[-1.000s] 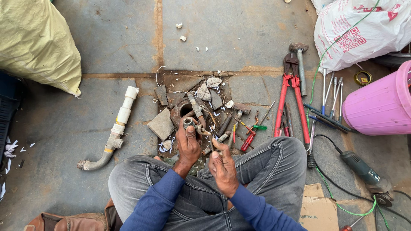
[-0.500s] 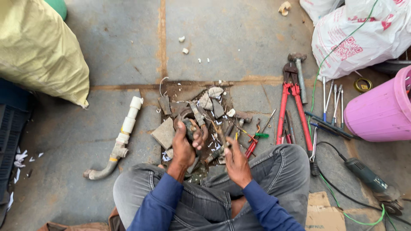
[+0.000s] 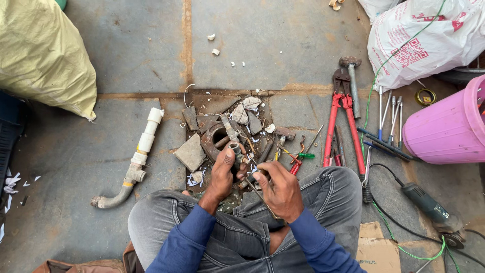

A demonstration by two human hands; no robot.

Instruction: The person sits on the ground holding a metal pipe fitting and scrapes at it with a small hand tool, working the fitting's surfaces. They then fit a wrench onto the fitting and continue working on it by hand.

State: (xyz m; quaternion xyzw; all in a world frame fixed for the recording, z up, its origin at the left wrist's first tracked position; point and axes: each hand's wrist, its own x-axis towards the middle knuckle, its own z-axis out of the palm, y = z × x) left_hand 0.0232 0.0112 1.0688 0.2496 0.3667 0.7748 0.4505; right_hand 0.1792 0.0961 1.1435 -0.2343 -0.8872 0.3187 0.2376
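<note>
- Since the earlier frame, our view has tilted; both hands stay low at centre, over the broken floor opening.
- Left hand (image 3: 224,174): curled around a short grey pipe fitting (image 3: 235,150), held upright just above the round drain hole (image 3: 216,140) at centre frame.
- Right hand (image 3: 281,189): closed on a thin metal rod (image 3: 260,194), its tip angled toward the fitting.
- Handling: we judge the fitting stiff, fairly heavy and gritty, not fragile; its barrel below the rim offers the best hold.
- Edges: jagged stone fragments (image 3: 191,151) ring the hole closely on the left and top.
- Right of centre, red bolt cutters (image 3: 345,126) and a hammer (image 3: 352,83) lie nearby; a pink bucket (image 3: 447,129) stands at the right edge.
- A white pipe section (image 3: 140,154) lies left of centre; bare floor (image 3: 283,45) in the upper middle gives the most open room.
</note>
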